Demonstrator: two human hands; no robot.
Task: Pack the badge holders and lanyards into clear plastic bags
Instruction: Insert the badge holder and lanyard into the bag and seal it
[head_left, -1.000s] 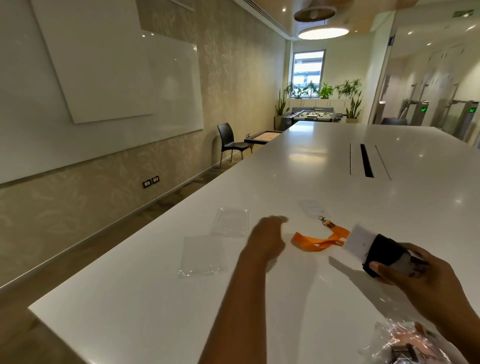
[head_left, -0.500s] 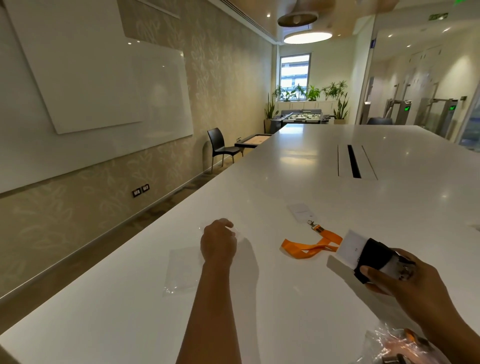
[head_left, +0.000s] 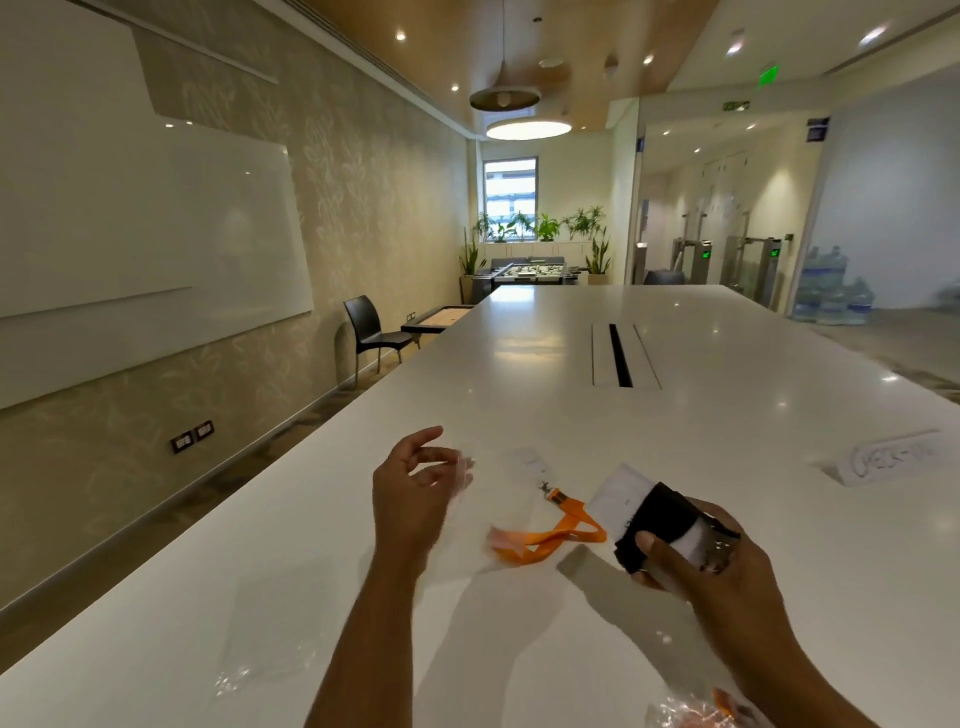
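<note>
The left hand (head_left: 413, 493) is lifted above the surface (head_left: 545, 374), its fingers curled with the thumb uppermost. It pinches the edge of a clear plastic bag (head_left: 470, 499), which hangs down to the right of the palm, blurred and hazy. The right hand (head_left: 727, 569), nearer and to the right, grips a white badge holder (head_left: 621, 499) with a black lanyard (head_left: 660, 522) wound round its middle. The thumb presses the black band on the near side, and a metal clip (head_left: 719, 543) shows by the fingers.

Between the two hands an orange lanyard (head_left: 563, 535) lies loosely folded on the surface. Its left end sits behind the hanging bag, and its small metal hook (head_left: 545, 487) points far-left toward a second, clear badge holder (head_left: 525, 460) lying flat.

Near the left edge of the surface another clear bag (head_left: 270, 649) lies flat. At the near right corner a filled bag (head_left: 693, 712) with something orange inside is partly cut off by the frame. Farther right stands a folded white card sign (head_left: 891, 460) with handwritten letters, too smeared to read fully. A dark cable slot (head_left: 621, 356) runs along the middle of the surface, farther off. A black chair (head_left: 371, 327) stands by the left wall under a whiteboard (head_left: 145, 223).
</note>
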